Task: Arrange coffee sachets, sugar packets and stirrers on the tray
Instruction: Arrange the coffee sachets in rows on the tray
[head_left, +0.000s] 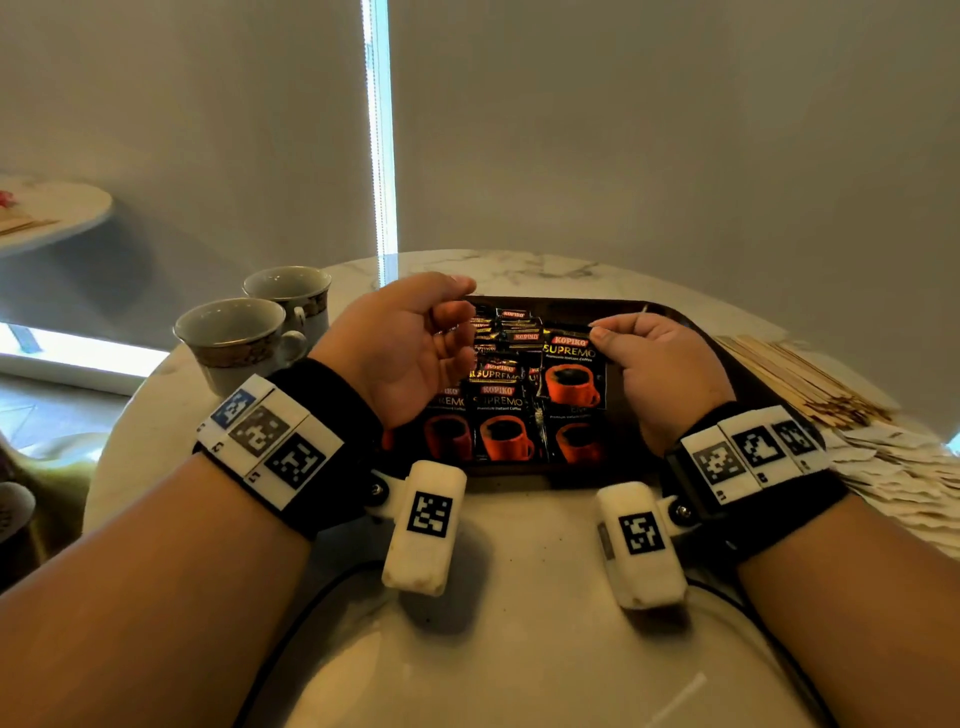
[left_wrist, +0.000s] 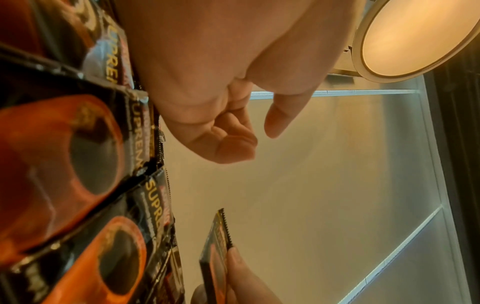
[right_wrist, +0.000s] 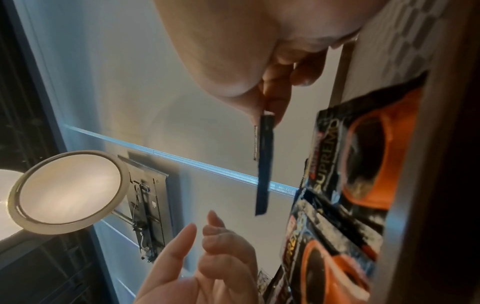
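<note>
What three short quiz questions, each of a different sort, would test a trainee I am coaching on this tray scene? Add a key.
1. True or false: the right hand pinches a sachet by its top corner.
2. The stirrers lie: A) on the tray; B) on the table, right of the tray; C) in a cup.
3. Fill in: the left hand holds ____.

Key: 1 true; 2 B; 3 nothing.
</note>
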